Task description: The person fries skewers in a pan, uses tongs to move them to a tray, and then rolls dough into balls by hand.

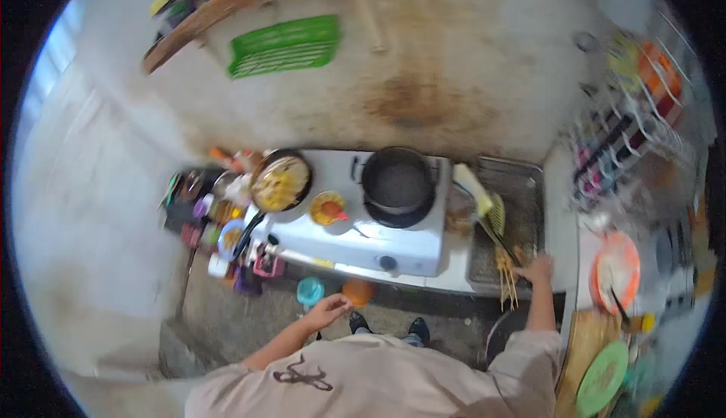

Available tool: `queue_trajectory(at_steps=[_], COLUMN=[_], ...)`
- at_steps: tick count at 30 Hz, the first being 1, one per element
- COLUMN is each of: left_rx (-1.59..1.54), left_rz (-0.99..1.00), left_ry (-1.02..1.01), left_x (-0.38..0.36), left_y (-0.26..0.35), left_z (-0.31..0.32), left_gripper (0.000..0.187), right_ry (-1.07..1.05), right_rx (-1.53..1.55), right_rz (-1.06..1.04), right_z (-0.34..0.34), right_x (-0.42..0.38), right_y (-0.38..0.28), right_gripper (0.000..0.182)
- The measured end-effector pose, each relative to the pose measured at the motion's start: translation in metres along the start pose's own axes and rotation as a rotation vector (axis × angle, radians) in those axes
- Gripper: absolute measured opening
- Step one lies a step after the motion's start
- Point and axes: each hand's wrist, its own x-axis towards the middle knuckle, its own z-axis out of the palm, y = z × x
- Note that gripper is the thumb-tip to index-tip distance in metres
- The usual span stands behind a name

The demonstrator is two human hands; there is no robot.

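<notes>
My right hand [535, 268] is closed at the near end of a black-handled utensil [505, 247], over the right front of the sink [538, 214]. Thin, light-brown sticks [507, 276] fan downward beside its fingers, across the sink's front edge. A yellow-green, net-like piece [496, 212] is at the utensil's far end, near a pale, long object [472, 185]. My left hand [329, 311] hangs in front of the stove, fingers loosely bent and nothing visible in them. Nearest to it are an orange round container [358, 291] and a light-blue cup [310, 290], both lower down.
A white stove [340, 246] carries a dark pot [398, 179], a pan of yellowish food [280, 184] and a small bowl [328, 209]. Jars and bottles [224, 211] crowd its left. At right are a dish rack [628, 131], an orange-rimmed basin [615, 270] and a green plate [603, 379].
</notes>
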Motion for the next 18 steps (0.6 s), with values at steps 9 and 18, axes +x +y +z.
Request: queue_trajectory(at_steps=[9, 18], left_rx=[-0.127, -0.122], left_rz=[0.088, 0.189], left_ry=[0.033, 0.090], left_x=[-0.008, -0.009], left_y=[-0.023, -0.049], left_z=[-0.022, -0.115], left_gripper=[0.011, 0.010], right_ry=[0.210, 0.658], right_rx=[0.557, 0.694], right_rz=[0.052, 0.013], right_z=[0.004, 0.001], right_x=[-0.035, -0.188], right_y=[0.004, -0.041], right_gripper=[0.078, 0.054])
